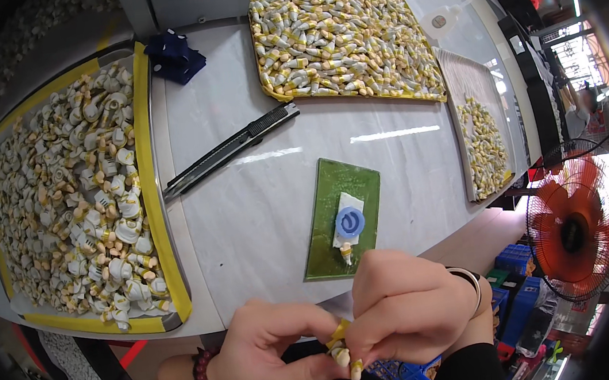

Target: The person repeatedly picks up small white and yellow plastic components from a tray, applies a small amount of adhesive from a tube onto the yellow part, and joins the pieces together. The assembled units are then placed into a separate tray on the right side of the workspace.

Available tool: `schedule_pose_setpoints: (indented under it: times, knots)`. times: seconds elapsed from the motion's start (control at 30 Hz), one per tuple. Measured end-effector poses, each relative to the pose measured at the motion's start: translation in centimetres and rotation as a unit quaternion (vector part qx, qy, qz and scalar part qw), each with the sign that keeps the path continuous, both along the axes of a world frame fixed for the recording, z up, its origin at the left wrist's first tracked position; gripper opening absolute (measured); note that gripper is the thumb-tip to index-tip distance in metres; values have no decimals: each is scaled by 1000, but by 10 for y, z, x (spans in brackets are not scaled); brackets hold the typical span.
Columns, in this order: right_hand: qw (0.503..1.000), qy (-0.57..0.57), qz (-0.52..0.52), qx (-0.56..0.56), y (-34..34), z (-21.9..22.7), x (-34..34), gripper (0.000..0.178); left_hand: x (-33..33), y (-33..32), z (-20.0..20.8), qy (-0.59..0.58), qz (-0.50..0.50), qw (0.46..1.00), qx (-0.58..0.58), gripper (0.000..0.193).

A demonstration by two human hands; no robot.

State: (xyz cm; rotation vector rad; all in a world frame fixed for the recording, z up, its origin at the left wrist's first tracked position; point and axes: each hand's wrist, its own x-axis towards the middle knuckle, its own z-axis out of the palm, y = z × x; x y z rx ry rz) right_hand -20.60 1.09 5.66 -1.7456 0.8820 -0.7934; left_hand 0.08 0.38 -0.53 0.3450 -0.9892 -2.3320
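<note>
My left hand and my right hand meet at the near edge of the table, fingers pinched together. Between their fingertips is a small white-and-yellow plastic part with rounded peach-coloured ends. Much of it is hidden by the fingers, and I cannot tell whether it is one piece or two. Just beyond the hands lies a green board. A blue ring-shaped piece sits on a white pad there, and a similar small part lies at the pad's near end.
A large yellow-edged tray of white parts stands at the left. Another tray full of small parts is at the back, with a partly filled tray beside it. A black cutter knife lies mid-table. An orange fan is at right.
</note>
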Motion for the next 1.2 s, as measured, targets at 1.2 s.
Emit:
schedule_pose_setpoints:
  times: [1.2]
  knots:
    - [974,48,-200,-91,53,2,-51,20,85,-344,34,-620,184,429,-630,41]
